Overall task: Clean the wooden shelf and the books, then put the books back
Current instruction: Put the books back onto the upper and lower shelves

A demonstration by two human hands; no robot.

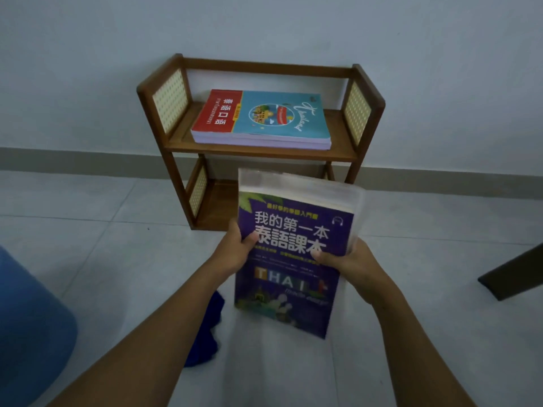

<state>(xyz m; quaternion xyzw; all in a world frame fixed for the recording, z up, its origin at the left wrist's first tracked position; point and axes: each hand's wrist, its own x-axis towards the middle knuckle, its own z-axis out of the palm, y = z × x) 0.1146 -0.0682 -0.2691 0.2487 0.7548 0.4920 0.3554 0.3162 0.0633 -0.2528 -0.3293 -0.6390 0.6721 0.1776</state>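
Observation:
A small wooden shelf (258, 155) with rattan side panels stands on the floor against the wall. On its upper board lies a flat stack of books, the top one red and blue (261, 116). I hold a purple book (289, 259) in a clear plastic cover in front of the lower shelf level. My left hand (235, 248) grips its left edge with the thumb on the cover. My right hand (349, 259) grips its right edge. A dark blue cloth (205, 333) lies on the floor below my left forearm, partly hidden by it.
Light floor tiles (102, 230) spread around the shelf. A blue rounded object (29, 333) sits at the lower left. A dark furniture leg (514, 274) juts in at the right edge. The lower shelf board (219, 207) shows bare wood.

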